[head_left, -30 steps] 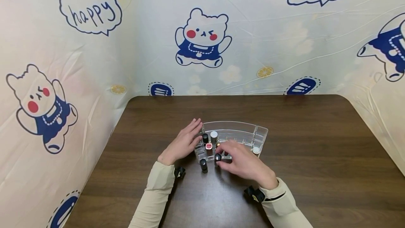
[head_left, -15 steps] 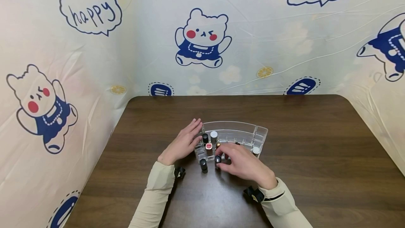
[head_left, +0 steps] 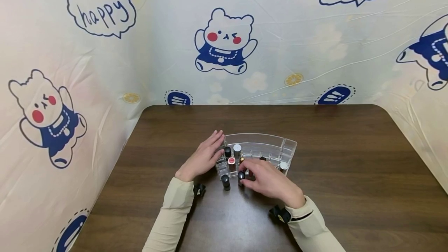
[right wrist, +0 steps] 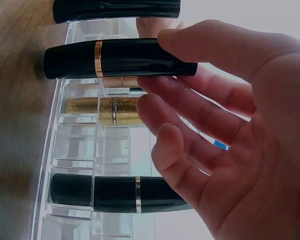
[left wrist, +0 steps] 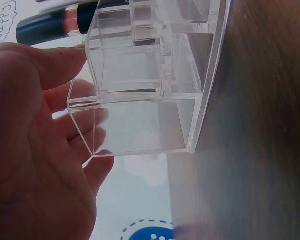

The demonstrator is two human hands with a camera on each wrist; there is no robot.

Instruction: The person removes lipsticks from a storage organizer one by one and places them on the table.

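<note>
A clear acrylic makeup organizer point(head_left: 259, 138) with a curved back sits on the table. My left hand point(head_left: 201, 159) rests along its left end, fingers extended and touching the clear wall point(left wrist: 135, 125). My right hand point(head_left: 269, 178) pinches a black lipstick tube point(right wrist: 130, 60) with a gold band, between thumb and fingertips, at the organizer's front edge. Another black lipstick point(head_left: 225, 182) stands on the table just left of it. Behind the fingers, a gold tube point(right wrist: 110, 110) and a black tube point(right wrist: 115, 192) with a metallic band sit in slots.
Inside the organizer's left part are a red-topped lipstick point(head_left: 231, 162), a black-capped tube point(head_left: 227, 152) and a white-capped one point(head_left: 237, 149). Another white cap point(head_left: 283, 166) shows at its right end. The brown table point(head_left: 336, 158) meets a patterned cloth point(head_left: 280, 42) behind.
Over the last second my right hand shifts slightly toward me with the lipstick, uncovering a dark cap in the organizer. My left hand stays in place.
</note>
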